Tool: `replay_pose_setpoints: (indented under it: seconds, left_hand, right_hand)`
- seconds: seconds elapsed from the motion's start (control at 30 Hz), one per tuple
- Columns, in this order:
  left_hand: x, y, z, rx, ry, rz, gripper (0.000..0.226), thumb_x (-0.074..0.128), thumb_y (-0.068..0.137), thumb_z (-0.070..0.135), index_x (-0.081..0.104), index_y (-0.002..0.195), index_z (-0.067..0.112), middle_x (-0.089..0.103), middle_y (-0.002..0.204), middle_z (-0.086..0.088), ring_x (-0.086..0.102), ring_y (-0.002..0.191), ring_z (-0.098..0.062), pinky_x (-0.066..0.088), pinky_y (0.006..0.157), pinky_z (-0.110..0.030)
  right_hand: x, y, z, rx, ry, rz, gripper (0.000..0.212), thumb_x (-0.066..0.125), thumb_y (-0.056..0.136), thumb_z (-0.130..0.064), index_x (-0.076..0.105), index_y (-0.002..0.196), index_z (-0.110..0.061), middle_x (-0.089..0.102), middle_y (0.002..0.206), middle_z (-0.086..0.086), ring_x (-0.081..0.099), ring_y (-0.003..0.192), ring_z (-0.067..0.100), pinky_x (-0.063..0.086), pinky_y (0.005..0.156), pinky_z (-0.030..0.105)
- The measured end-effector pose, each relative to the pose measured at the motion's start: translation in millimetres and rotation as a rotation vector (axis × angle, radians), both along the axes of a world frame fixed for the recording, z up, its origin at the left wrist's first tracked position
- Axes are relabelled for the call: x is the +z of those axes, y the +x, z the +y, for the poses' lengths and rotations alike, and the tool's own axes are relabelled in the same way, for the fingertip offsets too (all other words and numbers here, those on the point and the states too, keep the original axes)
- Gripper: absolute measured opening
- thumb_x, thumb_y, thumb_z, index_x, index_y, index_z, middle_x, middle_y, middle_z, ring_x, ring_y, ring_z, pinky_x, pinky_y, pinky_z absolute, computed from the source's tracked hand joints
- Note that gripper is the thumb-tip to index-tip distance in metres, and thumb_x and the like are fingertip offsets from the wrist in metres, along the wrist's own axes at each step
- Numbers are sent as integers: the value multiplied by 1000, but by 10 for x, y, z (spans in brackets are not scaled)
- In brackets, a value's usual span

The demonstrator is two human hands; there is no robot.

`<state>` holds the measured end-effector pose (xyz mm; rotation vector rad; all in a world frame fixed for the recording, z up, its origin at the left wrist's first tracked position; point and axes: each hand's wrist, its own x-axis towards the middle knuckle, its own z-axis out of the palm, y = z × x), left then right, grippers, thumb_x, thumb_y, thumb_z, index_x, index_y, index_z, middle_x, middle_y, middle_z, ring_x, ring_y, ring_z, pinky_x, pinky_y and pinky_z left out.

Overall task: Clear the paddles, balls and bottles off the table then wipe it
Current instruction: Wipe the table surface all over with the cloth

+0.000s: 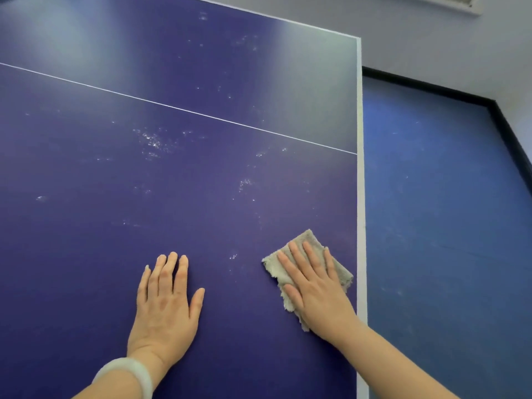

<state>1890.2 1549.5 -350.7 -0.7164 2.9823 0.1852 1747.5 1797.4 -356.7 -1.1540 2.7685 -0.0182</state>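
**Wiping the blue table with a cloth**

A gray cloth [312,240] lies flat on the blue table [201,211], near the right edge and on the near side. It sits tilted, with one corner pointing far. Its long side runs from near to far, leaning a little left.

The right hand [313,289] presses flat on the cloth, fingers straight and a bit spread, pointing far and a little left. The left hand [167,300] lies flat on the bare table to the left, fingers straight and close together. A pale bracelet [126,372] is on that wrist.

Whitish smudges [152,139] dot the table. A thin white line [178,109] crosses it farther away. The blue floor [431,197] is on the right.
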Motion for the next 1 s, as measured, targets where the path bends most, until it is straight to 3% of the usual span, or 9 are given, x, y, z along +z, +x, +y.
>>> replay_pose_setpoints:
  seconds: [0.17, 0.37, 0.43, 0.53, 0.6, 0.8, 0.87, 0.93, 1.0]
  left_hand:
    - [18, 9, 20, 2, 10, -21, 85, -2, 95, 58, 42, 145, 4, 38, 150, -14, 28, 144, -30, 13, 119, -46]
    - [10, 0, 12, 7, -10, -20, 79, 5, 97, 55, 42, 144, 5, 40, 149, -13, 28, 143, -29, 8, 119, -41]
    - [19, 5, 15, 7, -14, -24, 78, 6, 97, 55, 43, 144, 4, 41, 149, -13, 27, 142, -29, 8, 118, -41]
    - [18, 11, 14, 7, -22, -32, 76, 7, 98, 54, 42, 145, 5, 40, 149, -13, 27, 142, -29, 8, 119, -41]
    - [6, 13, 0, 4, -16, -29, 76, 8, 98, 54, 41, 145, 4, 40, 148, -13, 28, 142, -29, 9, 119, -42]
    - [-28, 19, -20, -3, -18, -27, 75, 9, 99, 54, 42, 144, 4, 41, 148, -12, 30, 142, -28, 13, 117, -44]
    - [-44, 8, -38, -2, -11, -24, 76, 8, 99, 54, 44, 143, 3, 42, 147, -13, 31, 141, -28, 13, 118, -44]
    - [-51, -5, -47, 4, -8, -18, 77, 8, 99, 54, 45, 142, 3, 43, 147, -14, 33, 140, -29, 12, 118, -43]
    - [-42, -15, -39, 9, -6, -25, 77, 8, 99, 55, 46, 141, 3, 44, 146, -14, 34, 138, -30, 13, 117, -43]
  right_hand:
    - [-20, -898, 279, -252, 9, 15, 55, 12, 103, -45, 2, 156, -34, 0, 164, -9, -8, 150, 15, -8, 120, 47]
    - [7, -1774, -75, -530, 12, -58, 54, 10, 103, -43, -5, 155, -35, -10, 164, -7, -11, 150, 20, -5, 117, 61]
    - [-15, -1587, -172, -462, 17, -27, 55, 10, 103, -45, -5, 155, -35, -9, 164, -6, -11, 150, 21, -7, 117, 59]
    - [-35, -1140, -146, -142, -4, 28, 58, 4, 100, -49, 0, 155, -34, -5, 163, -8, -10, 150, 19, -12, 117, 53]
    - [-38, -1174, -29, -47, 0, 11, 57, 5, 100, -50, 2, 155, -35, -2, 163, -10, -12, 150, 14, -14, 118, 48]
    - [-6, -2179, -208, -595, 11, -38, 56, 12, 103, -45, -3, 156, -31, -8, 164, -2, -10, 150, 23, -7, 118, 55]
    - [-9, -2269, -485, -678, -10, -62, 58, 11, 103, -46, -4, 156, -27, -10, 164, 1, -11, 150, 26, -7, 118, 55]
    - [-23, -2148, -740, -590, -27, -59, 60, 10, 103, -47, -4, 156, -26, -10, 164, 4, -12, 150, 28, -8, 119, 54]
    - [-84, -1815, -889, -322, -26, 17, 60, 10, 102, -47, -1, 156, -25, -7, 164, 3, -9, 150, 29, -11, 119, 51]
